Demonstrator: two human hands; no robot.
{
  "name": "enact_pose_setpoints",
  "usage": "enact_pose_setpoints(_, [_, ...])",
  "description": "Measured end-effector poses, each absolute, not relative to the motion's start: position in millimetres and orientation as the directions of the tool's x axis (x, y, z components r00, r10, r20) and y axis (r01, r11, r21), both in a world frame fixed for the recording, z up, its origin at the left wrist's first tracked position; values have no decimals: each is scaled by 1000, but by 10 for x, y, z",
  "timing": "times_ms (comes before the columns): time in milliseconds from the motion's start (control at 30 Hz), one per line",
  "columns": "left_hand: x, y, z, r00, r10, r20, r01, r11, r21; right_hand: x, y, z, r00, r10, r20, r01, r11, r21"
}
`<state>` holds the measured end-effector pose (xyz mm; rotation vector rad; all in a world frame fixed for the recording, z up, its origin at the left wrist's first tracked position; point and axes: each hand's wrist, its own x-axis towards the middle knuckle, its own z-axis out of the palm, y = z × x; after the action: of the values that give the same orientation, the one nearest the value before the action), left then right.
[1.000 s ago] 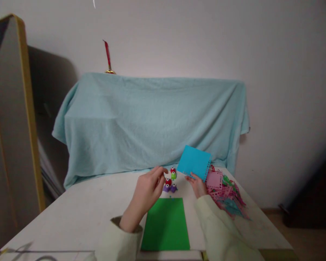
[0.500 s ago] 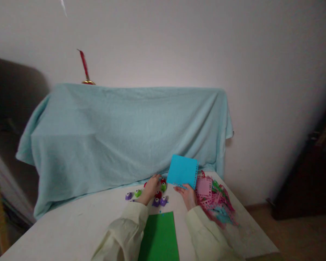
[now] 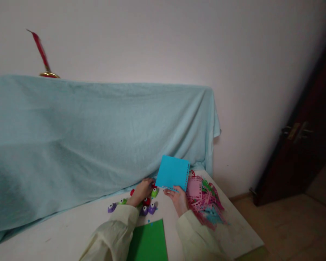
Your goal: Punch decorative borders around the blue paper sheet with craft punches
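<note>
My right hand [image 3: 177, 198] grips the lower edge of a blue square sheet [image 3: 173, 172] with a punched border, which is tilted up above the table. Among several small punches with eye-like dots, my left hand [image 3: 141, 191] reaches over the group, its fingertips at a red punch [image 3: 153, 183]; whether it grips anything is too small to tell. Beside it are a green punch [image 3: 154, 193] and purple punches [image 3: 152, 208]. Nearer to me lies a green sheet [image 3: 149, 242], flat on the table.
To the right on the white table [image 3: 70, 232] is a heap of pink, green and blue cut strips [image 3: 206, 208] with a pink punched square [image 3: 194, 187]. A light blue cloth [image 3: 111, 134] hangs behind. A dark door [image 3: 296, 145] stands at far right.
The view has turned to the right, so things appear farther left. My right hand still holds the blue sheet, and my left hand remains over the punches.
</note>
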<state>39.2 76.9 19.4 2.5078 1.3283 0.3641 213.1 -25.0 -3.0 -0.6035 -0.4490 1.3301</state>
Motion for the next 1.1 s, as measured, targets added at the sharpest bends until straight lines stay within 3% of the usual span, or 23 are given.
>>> enact_pose_setpoints(133, [387,758,222,549,812,198,698,-576,426,2127,-291,17,188,982,-14,-763,138,-631])
enact_pose_setpoints(300, [295,548,458,424,844,328,546,-527,651,2120,-332,87,145,989,-18,-774,102,-625])
enact_pose_setpoints(367, [233,393,542,352,859,371,371,-492,788,2118,-341,113,117,993,-19,-771,79,-632])
enact_pose_setpoints(467, [163,157,533,341,915,217,-11,-227,974,2106,-330,118,82,996,-21,-768,50,-638])
enact_pose_setpoints(567, [150,-6,357,353,930,106,-367,33,930,2069,-300,83,94,994,-62,-713,24,-700])
enact_pose_setpoints(667, [175,-94,172,369,929,31,-526,181,831,2014,-288,48,219,975,-30,-645,122,-755])
enact_pose_setpoints(800, [210,-178,129,395,918,39,-549,202,811,1961,-317,52,367,928,69,-539,272,-797])
enact_pose_setpoints(967, [211,-202,161,340,928,156,-370,-21,929,1924,-349,80,396,915,73,-498,281,-820])
enact_pose_setpoints(1100, [177,-183,153,338,918,206,-269,-115,956,1868,-384,108,409,909,83,-475,290,-831])
